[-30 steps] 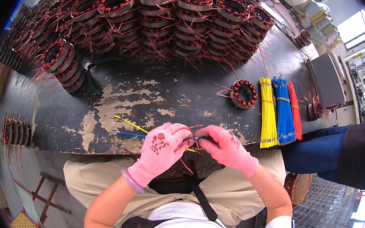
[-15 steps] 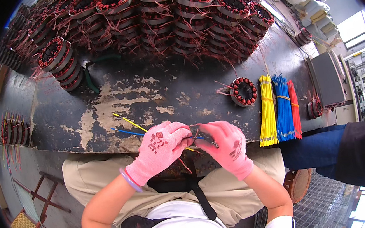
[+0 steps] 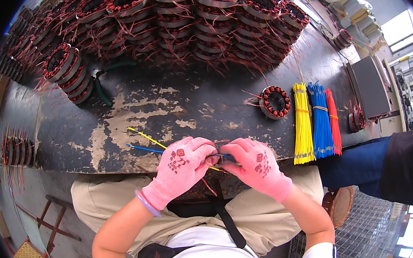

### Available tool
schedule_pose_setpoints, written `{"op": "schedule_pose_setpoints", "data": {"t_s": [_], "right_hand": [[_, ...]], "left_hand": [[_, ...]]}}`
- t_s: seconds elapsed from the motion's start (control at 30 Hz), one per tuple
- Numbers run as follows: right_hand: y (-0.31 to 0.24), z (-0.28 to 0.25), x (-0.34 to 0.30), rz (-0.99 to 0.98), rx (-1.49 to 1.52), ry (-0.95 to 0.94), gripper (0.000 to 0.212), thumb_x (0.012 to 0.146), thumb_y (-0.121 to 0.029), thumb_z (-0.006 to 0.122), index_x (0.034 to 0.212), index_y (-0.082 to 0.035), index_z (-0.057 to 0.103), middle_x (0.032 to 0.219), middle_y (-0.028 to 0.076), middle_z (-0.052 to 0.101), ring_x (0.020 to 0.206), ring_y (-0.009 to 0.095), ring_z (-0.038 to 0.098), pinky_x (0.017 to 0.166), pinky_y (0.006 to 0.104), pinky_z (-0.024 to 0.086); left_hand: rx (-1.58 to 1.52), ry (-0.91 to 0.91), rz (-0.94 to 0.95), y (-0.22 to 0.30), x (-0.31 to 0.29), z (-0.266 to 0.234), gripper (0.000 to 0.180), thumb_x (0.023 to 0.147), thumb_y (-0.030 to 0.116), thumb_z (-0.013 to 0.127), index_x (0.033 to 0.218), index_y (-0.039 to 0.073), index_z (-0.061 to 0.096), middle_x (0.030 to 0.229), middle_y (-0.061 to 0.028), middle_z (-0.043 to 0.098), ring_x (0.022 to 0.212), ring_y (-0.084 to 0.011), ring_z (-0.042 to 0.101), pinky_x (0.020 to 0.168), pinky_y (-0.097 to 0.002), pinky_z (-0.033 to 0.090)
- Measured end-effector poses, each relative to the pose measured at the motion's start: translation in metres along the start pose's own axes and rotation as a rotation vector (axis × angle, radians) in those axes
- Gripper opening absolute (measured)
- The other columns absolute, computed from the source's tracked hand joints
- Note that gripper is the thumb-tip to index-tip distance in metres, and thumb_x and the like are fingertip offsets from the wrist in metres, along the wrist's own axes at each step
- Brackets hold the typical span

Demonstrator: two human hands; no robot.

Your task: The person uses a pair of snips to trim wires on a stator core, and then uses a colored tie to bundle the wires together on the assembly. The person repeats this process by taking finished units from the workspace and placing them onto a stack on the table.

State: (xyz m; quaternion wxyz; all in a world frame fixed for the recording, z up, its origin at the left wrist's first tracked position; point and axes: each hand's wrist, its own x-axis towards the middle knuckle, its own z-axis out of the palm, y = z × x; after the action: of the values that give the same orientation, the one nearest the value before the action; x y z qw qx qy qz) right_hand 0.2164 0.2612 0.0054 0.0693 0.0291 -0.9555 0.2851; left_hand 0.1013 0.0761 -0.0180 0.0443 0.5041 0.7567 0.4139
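Both hands wear pink gloves and meet above my lap at the table's front edge. My left hand (image 3: 182, 163) is closed in a pinch on a blue wire (image 3: 144, 148) and a yellow wire (image 3: 146, 137), whose long ends stick out to the left over the table. Fingers of my right hand (image 3: 257, 166) are closed around the blue wire's short end, close to the left fingertips. A thin reddish lead (image 3: 208, 187) hangs below the hands. What else sits between the fingertips is mostly hidden; something small and dark shows there.
One wound stator (image 3: 275, 102) lies right of my hands, beside yellow (image 3: 301, 125), blue (image 3: 321, 123) and red (image 3: 334, 121) wire bundles. Many stacked stators (image 3: 176, 22) fill the table's back. Green-handled pliers (image 3: 102, 91) lie near a shorter stack (image 3: 69, 75). Another person's leg (image 3: 357, 166) is at right.
My right hand has moved slightly, its fingers drawing together around the blue wire's short end close to the left fingertips. My left hand stays nearly still with the wires.
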Motion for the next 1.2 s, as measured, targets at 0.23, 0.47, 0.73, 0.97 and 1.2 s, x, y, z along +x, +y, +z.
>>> {"op": "schedule_pose_setpoints", "data": {"t_s": [0.23, 0.47, 0.73, 0.97, 1.2], "right_hand": [[0.007, 0.006, 0.009, 0.664, 0.917, -0.31, 0.022, 0.101, -0.024, 0.058, 0.095, -0.004, 0.063, 0.074, -0.002, 0.058, 0.067, 0.006, 0.048, 0.058, 0.026, 0.042], [0.014, -0.028, -0.045, 0.459, 0.234, -0.077, 0.023, 0.095, -0.027, 0.068, 0.085, -0.006, 0.066, 0.069, 0.012, 0.06, 0.062, 0.023, 0.061, 0.058, 0.0362, 0.046], [-0.001, 0.01, -0.047, 0.254, 0.037, 0.068, 0.025, 0.086, -0.031, 0.076, 0.104, -0.014, 0.07, 0.092, 0.004, 0.068, 0.08, 0.025, 0.067, 0.07, 0.0375, 0.052], [-0.001, 0.027, 0.003, -0.217, -0.324, 0.288, 0.047, 0.076, -0.024, 0.079, 0.12, -0.014, 0.066, 0.111, -0.001, 0.065, 0.087, 0.017, 0.065, 0.074, 0.0333, 0.052], [0.0, 0.029, 0.003, -0.225, -0.383, 0.306, 0.034, 0.077, -0.023, 0.08, 0.108, -0.014, 0.069, 0.105, 0.0, 0.068, 0.083, 0.018, 0.066, 0.071, 0.0332, 0.052]], "left_hand": [[-0.007, -0.038, 0.047, -0.002, -0.001, -0.004, 0.019, 0.077, 0.007, 0.074, 0.095, 0.009, 0.068, 0.099, -0.0036, 0.069, 0.081, -0.0273, 0.065, 0.072, -0.0394, 0.054], [0.012, -0.043, -0.014, -0.004, -0.003, -0.014, 0.015, 0.079, 0.007, 0.074, 0.092, 0.01, 0.068, 0.096, -0.0029, 0.068, 0.083, -0.0268, 0.064, 0.073, -0.0392, 0.053], [0.017, -0.056, -0.041, -0.001, -0.002, -0.016, 0.012, 0.081, 0.008, 0.074, 0.091, 0.008, 0.068, 0.096, -0.005, 0.068, 0.086, -0.0285, 0.067, 0.073, -0.0403, 0.055], [0.044, -0.049, -0.048, -0.001, -0.001, -0.016, 0.013, 0.082, 0.011, 0.074, 0.092, 0.007, 0.068, 0.097, -0.0059, 0.069, 0.088, -0.0289, 0.068, 0.075, -0.04, 0.055], [0.026, -0.024, -0.03, -0.001, -0.003, -0.016, 0.013, 0.083, 0.012, 0.075, 0.092, 0.009, 0.067, 0.096, -0.0053, 0.068, 0.086, -0.028, 0.067, 0.073, -0.0398, 0.055]]}}
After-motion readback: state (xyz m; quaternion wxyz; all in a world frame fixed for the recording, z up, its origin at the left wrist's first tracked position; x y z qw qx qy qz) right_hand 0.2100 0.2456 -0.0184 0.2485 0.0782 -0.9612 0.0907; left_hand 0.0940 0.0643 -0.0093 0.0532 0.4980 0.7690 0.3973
